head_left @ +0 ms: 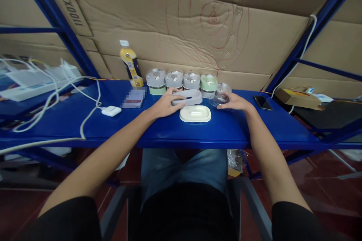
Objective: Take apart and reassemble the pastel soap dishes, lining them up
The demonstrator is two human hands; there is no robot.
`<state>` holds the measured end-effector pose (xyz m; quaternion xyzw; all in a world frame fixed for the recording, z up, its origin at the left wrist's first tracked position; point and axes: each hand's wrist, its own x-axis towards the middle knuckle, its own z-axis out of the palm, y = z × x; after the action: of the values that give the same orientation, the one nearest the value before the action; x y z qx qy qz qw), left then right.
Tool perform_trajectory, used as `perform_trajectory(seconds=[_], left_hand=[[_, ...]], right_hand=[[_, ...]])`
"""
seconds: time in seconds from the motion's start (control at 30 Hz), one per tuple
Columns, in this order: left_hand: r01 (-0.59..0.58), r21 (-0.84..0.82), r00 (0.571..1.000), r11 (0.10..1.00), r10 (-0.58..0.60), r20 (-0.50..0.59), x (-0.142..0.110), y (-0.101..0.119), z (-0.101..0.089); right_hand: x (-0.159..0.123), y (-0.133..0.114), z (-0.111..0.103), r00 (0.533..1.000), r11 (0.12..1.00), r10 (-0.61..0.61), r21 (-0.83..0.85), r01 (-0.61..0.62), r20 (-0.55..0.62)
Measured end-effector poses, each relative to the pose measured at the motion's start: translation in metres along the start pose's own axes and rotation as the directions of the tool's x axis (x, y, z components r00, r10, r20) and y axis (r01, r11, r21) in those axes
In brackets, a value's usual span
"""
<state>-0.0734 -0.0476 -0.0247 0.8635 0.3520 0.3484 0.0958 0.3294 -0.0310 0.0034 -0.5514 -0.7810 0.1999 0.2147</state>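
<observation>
My left hand [165,104] is closed round the left end of a light grey oval plastic ring [198,98], thumb and fingers on its wall. My right hand [235,102] pinches a clear plastic cover [216,101] just to the right of the ring. In front of both lies a cream oval plastic base [185,115] with a raised middle, touched by neither hand. Behind them stands a row of stacked small containers with clear tops, among them a grey one [156,78] and a green one [208,82]. Another clear cover [223,88] sits at the row's right end, partly hidden.
A yellow drink bottle [131,66] stands at the back left, near a blurred flat packet [134,98] and a white earphone case [111,111]. White cables [89,115] cross the left side. A phone [263,102] and an open cardboard box [299,98] lie right.
</observation>
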Motion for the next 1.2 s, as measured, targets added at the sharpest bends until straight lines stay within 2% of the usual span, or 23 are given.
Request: perform_trajectory(seconds=[0.1,0.2,0.33,0.53,0.63,0.77,0.83,0.93,1.03,1.2], left_hand=[[0.062,0.048,0.998,0.997,-0.061,-0.023,-0.004,-0.025,-0.014],[0.101,0.099,0.995,0.990,-0.101,-0.003,-0.010,-0.043,-0.022],[0.119,0.130,0.991,0.984,-0.126,0.046,-0.015,-0.050,-0.024],[0.184,0.042,0.981,0.982,-0.186,0.049,-0.010,-0.054,-0.018],[0.170,0.013,0.985,0.985,-0.170,-0.017,-0.009,-0.047,-0.019],[0.094,0.001,0.985,0.996,-0.093,-0.147,-0.008,-0.013,-0.014],[0.019,-0.027,0.995,0.999,-0.022,-0.097,-0.007,0.008,-0.005],[-0.018,-0.070,0.999,0.997,0.020,0.036,-0.003,0.029,0.012],[-0.015,-0.113,0.994,0.993,0.027,0.103,-0.001,0.034,0.025],[-0.020,-0.235,0.996,0.972,0.038,0.076,0.000,0.026,0.031]], right_hand=[[-0.001,-0.002,-0.001,0.998,0.998,-0.030,-0.047,0.033,0.059],[-0.002,-0.005,0.001,0.997,0.997,-0.025,-0.074,0.031,0.078],[-0.004,-0.007,0.003,0.996,0.996,-0.004,-0.083,0.012,0.087],[-0.002,-0.006,0.003,0.995,0.996,0.013,-0.086,-0.004,0.096],[-0.001,-0.003,0.001,0.997,0.996,0.013,-0.088,-0.007,0.070],[-0.002,-0.005,-0.003,0.999,0.999,-0.008,-0.048,0.006,-0.053],[-0.004,-0.010,-0.004,0.984,0.997,-0.069,0.010,0.072,-0.161],[-0.006,-0.024,0.001,0.944,0.972,-0.180,0.096,0.213,-0.277],[-0.008,-0.043,0.012,0.923,0.934,-0.291,0.133,0.331,-0.251],[-0.008,-0.079,0.039,0.876,0.870,-0.476,0.101,0.482,-0.076]])
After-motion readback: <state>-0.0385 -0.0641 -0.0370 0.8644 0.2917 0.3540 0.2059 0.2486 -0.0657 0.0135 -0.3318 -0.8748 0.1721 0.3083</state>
